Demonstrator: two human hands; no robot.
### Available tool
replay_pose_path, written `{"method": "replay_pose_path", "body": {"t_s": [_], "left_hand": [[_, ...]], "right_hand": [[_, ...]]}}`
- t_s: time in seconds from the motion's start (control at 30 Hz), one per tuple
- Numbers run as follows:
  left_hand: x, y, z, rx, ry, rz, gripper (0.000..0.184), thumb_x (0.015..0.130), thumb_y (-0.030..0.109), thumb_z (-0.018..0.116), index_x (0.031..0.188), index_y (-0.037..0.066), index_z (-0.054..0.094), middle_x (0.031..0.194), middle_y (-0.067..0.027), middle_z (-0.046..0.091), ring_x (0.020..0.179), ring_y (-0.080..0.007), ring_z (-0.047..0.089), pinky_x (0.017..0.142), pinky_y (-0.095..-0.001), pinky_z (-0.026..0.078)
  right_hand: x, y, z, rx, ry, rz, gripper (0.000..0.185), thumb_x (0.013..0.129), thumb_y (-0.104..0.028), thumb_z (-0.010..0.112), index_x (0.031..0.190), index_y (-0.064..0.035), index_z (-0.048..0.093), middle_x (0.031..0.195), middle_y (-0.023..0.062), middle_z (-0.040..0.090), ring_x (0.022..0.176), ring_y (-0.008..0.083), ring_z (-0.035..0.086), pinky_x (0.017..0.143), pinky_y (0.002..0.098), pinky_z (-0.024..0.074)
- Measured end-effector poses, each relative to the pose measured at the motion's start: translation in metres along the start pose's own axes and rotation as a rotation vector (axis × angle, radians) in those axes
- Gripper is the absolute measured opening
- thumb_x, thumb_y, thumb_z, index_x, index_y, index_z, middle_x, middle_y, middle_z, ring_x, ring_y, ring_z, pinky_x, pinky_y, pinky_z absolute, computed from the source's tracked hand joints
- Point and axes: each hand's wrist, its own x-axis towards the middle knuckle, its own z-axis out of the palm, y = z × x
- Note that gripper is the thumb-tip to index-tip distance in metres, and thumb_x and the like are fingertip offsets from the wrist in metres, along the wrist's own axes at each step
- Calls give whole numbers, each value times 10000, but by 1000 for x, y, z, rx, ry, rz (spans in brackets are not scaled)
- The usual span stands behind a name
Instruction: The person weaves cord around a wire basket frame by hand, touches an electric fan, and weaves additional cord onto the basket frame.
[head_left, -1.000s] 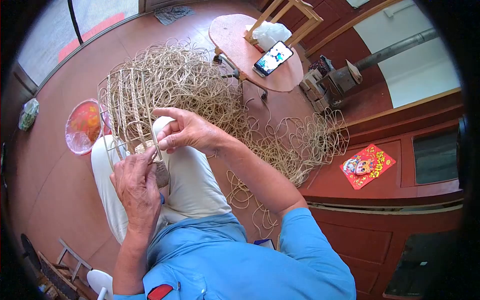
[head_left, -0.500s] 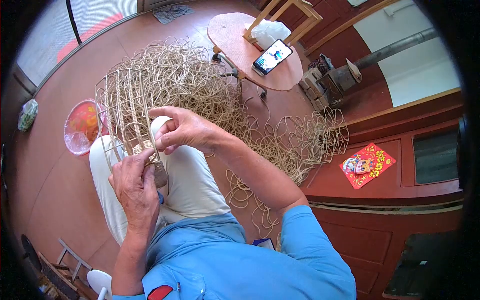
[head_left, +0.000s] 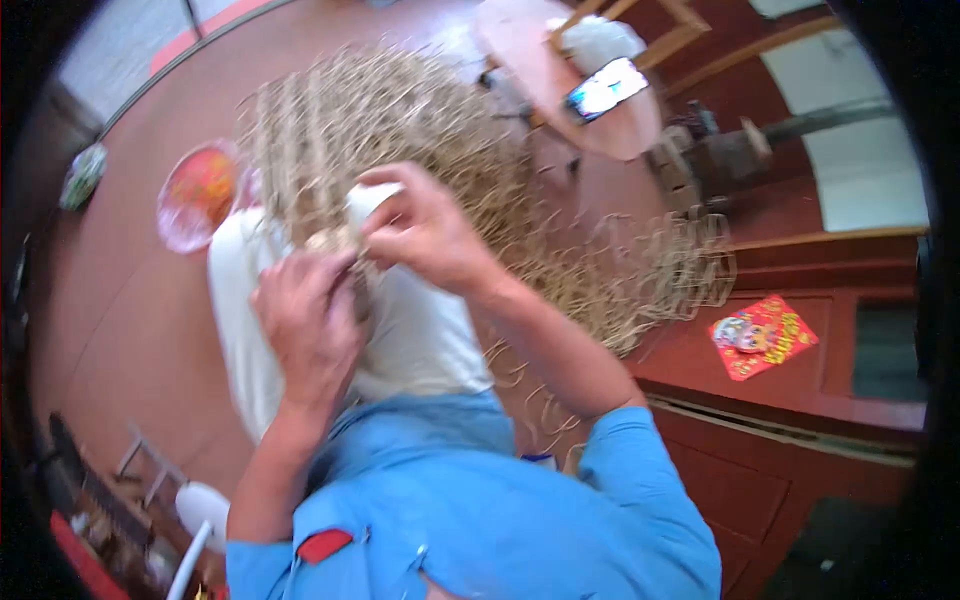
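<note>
A woven frame of tan strands [head_left: 290,150] stands over my lap, blurred against the heap of tan cord [head_left: 420,120] behind it. My left hand [head_left: 312,310] is closed at the frame's lower end, its fingertips pressed on the strands near my knees. Just to the right, my right hand [head_left: 425,230] is raised over my right knee, thumb and index finger curved toward each other. Whether a strand lies between them is lost in the blur. The white trousers [head_left: 425,335] show beneath both hands.
Loose cord [head_left: 640,290] spreads right across the floor. A round table [head_left: 520,45] holds a lit phone [head_left: 606,90] and a white bag [head_left: 600,42]. A lined red basin [head_left: 200,195] stands left, a green bundle [head_left: 84,177] beyond it. A white stool [head_left: 203,515] is lower left.
The whole view has shifted and blurred, with the surroundings now further right. My right hand has risen slightly relative to my left hand, and its fingers have curled in more.
</note>
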Motion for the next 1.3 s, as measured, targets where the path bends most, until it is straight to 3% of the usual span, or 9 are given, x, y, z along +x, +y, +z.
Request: {"method": "replay_pose_path", "body": {"t_s": [0.13,0.27,0.43,0.63,0.93,1.03,1.1,1.17,1.3], "left_hand": [[1,2,-2,-15,28,17,170,930,108,783,1091,158,806,1018,-31,706,1030,-264,624,916,-430,421],[3,7,-5,-14,14,-3,149,935,113,783,1074,162,807,1007,-15,702,1013,-250,616,905,-419,414],[3,7,-5,-15,15,1,136,937,120,788,1063,171,806,1008,-7,700,1008,-246,611,902,-414,408],[1,6,-9,-8,62,69,168,940,114,793,1105,148,801,1040,-43,699,1020,-264,627,898,-422,451],[3,13,5,-40,3,248,158,937,125,815,1081,112,751,1015,-65,701,964,-302,650,890,-426,497],[3,-3,-6,-211,83,137,110,951,118,816,1037,93,754,908,-53,706,913,-282,675,881,-419,493],[0,-9,-15,-229,55,61,101,957,120,814,1034,89,755,910,-57,704,905,-273,675,882,-416,490],[2,-8,-20,-228,30,-28,87,975,130,805,1017,69,761,901,-72,699,872,-252,674,873,-401,492],[8,-2,-24,-234,-4,-111,91,977,127,795,1007,51,757,886,-81,694,841,-250,667,834,-395,503]], "right_hand": [[-20,15,7,400,148,144,558,906,49,714,1425,-23,521,1056,75,721,856,130,696,746,282,581],[-35,40,17,798,67,99,456,936,21,664,1365,-50,528,1096,65,664,851,108,625,738,274,516],[-39,24,27,765,116,87,365,1002,-21,672,1336,-77,536,1068,35,633,789,98,545,714,273,464],[-55,15,0,734,48,28,208,1114,-111,577,1312,-78,521,836,-1,535,677,68,410,583,235,318],[-101,-39,-44,487,179,-327,181,1131,-124,572,1298,-62,537,783,24,557,627,77,452,558,249,388],[-100,-54,-46,482,191,-469,214,1131,-142,584,1314,-44,533,879,73,665,675,107,581,613,250,495],[-88,-58,-31,192,499,-280,276,1104,-107,627,1347,-22,526,1091,146,752,914,170,731,820,290,609],[-74,-23,-28,71,299,-155,353,1069,-55,671,1381,5,516,1283,203,739,1173,236,735,1045,349,593],[-55,2,22,245,139,24,547,1027,-32,752,1487,44,466,1280,198,727,1217,211,706,1086,345,567]]}}
